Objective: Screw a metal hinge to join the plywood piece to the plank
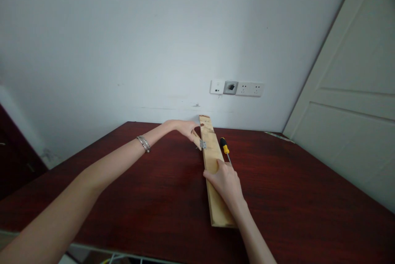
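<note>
Two bare hands are at work on a long wooden board [213, 153] that lies on the dark red table [148, 206], its far end close by the white wall [154, 50] and its near end towards the person. From where I stand, the right hand [226, 181] is clamped across the nearer half, thumb over the left edge and fingers spread towards the right. The left hand [187, 127], with a bracelet [143, 144] on its wrist, reaches further out and grips a small wooden piece [196, 140] beside the board's left edge. Between that piece and the board sits a metal hinge [203, 144]; whether every screw is in, I cannot tell from here.

I would judge the step in hand to be steadying the board while the piece is held at the hinge. Any move from this hold calls for firm weight from the right hand, so that the board does not slide, and a gentle, even pressure from the left, without twisting the hinge. A screwdriver [224, 146] with a black and yellow handle lies just right of the board, in neither hand's grip
</note>
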### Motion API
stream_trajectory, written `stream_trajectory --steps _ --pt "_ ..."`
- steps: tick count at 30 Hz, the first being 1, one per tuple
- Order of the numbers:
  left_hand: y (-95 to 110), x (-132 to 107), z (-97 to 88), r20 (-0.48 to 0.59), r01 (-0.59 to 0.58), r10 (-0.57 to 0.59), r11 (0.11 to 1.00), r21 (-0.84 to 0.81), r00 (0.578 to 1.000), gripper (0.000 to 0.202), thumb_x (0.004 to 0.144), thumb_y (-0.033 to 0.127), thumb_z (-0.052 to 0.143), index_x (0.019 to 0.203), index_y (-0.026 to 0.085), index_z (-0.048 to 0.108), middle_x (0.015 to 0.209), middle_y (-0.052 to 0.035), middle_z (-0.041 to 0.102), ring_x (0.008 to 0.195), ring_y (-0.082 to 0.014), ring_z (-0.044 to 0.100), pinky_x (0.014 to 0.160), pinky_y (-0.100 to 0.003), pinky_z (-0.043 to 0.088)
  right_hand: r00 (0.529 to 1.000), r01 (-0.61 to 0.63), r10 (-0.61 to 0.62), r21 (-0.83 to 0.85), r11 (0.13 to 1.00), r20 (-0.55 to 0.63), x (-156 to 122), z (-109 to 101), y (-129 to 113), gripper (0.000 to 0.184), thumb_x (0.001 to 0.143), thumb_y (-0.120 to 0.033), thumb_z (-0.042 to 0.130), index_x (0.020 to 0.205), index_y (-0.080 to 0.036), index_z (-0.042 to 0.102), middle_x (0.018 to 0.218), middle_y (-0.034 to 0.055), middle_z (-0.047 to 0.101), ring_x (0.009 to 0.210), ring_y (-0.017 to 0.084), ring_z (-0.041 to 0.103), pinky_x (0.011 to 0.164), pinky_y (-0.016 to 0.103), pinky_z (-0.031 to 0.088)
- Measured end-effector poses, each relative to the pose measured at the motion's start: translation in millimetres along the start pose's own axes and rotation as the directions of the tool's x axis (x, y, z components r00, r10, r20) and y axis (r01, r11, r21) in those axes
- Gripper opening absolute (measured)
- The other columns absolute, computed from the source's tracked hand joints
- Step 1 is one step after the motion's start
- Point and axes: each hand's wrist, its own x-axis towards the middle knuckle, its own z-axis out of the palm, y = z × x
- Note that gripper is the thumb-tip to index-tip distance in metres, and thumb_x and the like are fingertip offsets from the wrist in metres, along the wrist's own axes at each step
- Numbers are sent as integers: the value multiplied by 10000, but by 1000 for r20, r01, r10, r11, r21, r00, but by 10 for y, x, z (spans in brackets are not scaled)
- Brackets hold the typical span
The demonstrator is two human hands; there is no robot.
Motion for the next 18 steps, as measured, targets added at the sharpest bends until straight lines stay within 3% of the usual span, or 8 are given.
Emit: stream_trajectory --steps 3,5,11,18 --pt "-35 -59 63 61 222 -234 961 166 970 786 570 413 748 1245 78 523 1161 -148 627 998 -277 585 833 -316 454 1000 -2 2 15 1000 -11 3 -14 3 396 720 -462 544 967 -159 604 915 127 619 796 267 648 635 314 421" --pt "-30 -73 136 95 277 -310 926 258 946 782 542 479 760 1188 77 577 1131 -150 641 989 -281 590 831 -312 451 1000 -7 8 25 1000 -12 4 -31 -3 408 722 -462 546 987 -158 604 921 130 623 811 270 648 651 317 425" --pt "44 -67 336 187 215 -288 918 334 939 460 646 415 723 999 127 659 929 -79 695 788 -204 616 688 -267 451 1000 -20 20 36 999 -1 0 -64 -24 428 722 -467 558 1005 -152 614 929 143 635 867 280 649 703 318 440" --pt "18 -39 405 190 168 -232 939 301 954 494 663 427 713 1040 117 641 972 -93 690 827 -207 617 727 -271 455 1000 -14 15 54 998 -20 4 -79 -23 421 714 -463 567 1003 -161 619 941 137 641 848 285 660 691 322 455"
